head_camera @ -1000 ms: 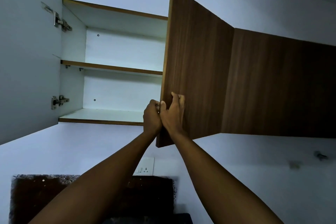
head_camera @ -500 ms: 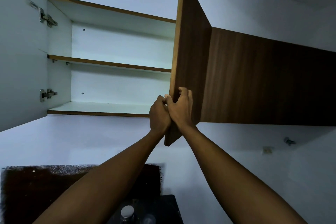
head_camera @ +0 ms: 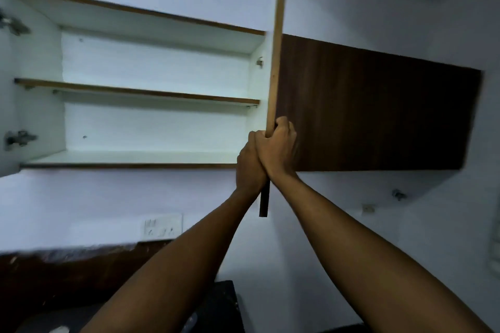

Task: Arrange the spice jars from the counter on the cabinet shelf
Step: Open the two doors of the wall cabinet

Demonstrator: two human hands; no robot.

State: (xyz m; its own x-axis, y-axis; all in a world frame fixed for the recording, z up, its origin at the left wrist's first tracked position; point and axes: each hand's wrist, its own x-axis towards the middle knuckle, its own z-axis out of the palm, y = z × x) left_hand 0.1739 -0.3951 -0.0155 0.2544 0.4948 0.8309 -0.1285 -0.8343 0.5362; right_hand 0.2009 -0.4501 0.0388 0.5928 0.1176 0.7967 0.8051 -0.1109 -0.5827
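Both hands are wrapped around the thin edge of the brown wooden cabinet door (head_camera: 276, 48). The left hand (head_camera: 250, 167) sits on its left side and the right hand (head_camera: 278, 151) on its right side, pressed together. Left of the door, past the hands, is the white cabinet shelf (head_camera: 135, 157). No spice jars show clearly.

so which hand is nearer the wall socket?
Left. The left hand grips the cabinet door edge on the side toward the wall socket; the right hand sits farther right and higher.
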